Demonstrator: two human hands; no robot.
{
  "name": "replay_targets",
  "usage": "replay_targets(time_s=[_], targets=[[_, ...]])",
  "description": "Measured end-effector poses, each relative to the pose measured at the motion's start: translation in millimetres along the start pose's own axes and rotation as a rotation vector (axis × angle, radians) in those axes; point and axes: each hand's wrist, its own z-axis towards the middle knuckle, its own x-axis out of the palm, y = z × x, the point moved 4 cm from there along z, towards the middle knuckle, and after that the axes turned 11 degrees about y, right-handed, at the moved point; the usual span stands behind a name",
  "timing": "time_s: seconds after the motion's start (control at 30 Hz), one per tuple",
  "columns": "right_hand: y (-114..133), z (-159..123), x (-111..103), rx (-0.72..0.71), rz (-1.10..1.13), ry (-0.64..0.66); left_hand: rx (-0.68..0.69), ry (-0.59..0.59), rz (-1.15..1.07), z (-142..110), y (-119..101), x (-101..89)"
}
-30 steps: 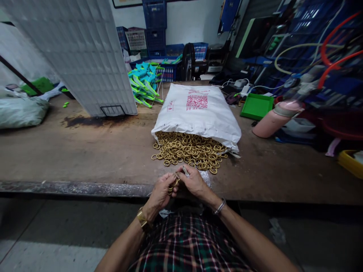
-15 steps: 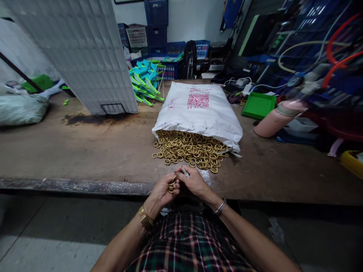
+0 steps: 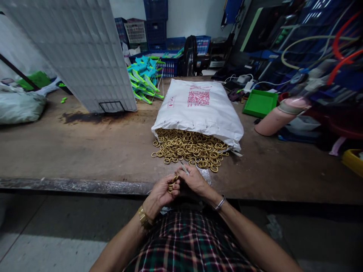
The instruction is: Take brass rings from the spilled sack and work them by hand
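Note:
Several brass-coloured rings point(image 3: 171, 187) are gripped in my left hand point(image 3: 162, 192), whose fingers curl round them at the table's front edge. Close beside it, my right hand point(image 3: 195, 180) is closed on a small thin blade-like tool point(image 3: 184, 168) with a pale body and a narrow tip pointing away from me. Its fingertips are near the uppermost ring in my left hand; whether they touch is hard to tell. Just beyond both hands lies a heap of the same rings point(image 3: 187, 146), spilling from the open mouth of a white sack point(image 3: 195, 113) with red print.
A tall white ribbed panel point(image 3: 93, 56) stands at left, near teal and green plastic parts point(image 3: 146, 77). To the right are a green tray point(image 3: 260, 103), a pink bottle point(image 3: 278, 119) and a yellow container point(image 3: 353, 162). A filled pale bag point(image 3: 21, 107) lies far left.
My hands stay close together at the table edge, with small finger movements around the rings. The fingertips of my right hand have drawn slightly away from the left hand. The view has shifted a little.

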Motion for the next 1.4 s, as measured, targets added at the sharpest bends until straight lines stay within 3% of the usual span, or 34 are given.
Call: replay_targets(time_s=[0.2,0.3,0.5,0.77,1.07,1.27,1.4], targets=[[-1.7,2.0,-1.1,0.009,0.000,-0.032,0.021,0.051,0.008,0.7,-1.6,1.8],[-3.7,-1.1,-3.5,-0.035,-0.244,-0.092,0.048,0.065,0.009,1.7,-2.9,3.0],[-12.3,-13.4,7.0,-0.178,-0.622,0.044,0.105,0.043,-0.034,3.3,-6.4,1.6],[-8.8,-15.1,8.2,-0.170,-0.732,0.058,0.086,0.021,-0.082,4.3,-3.7,-2.8],[-10.5,-14.0,9.3,-0.029,-0.824,0.128,0.130,0.135,0.038,2.2,-6.8,-1.7],[-21.2,-12.4,-7.5,0.099,-0.890,0.004,0.124,0.278,0.151,-17.3,-5.5,19.7],[-24.4,-14.5,-16.2,0.137,-0.854,-0.153,0.128,0.285,0.100,-20.6,-8.7,15.4]])
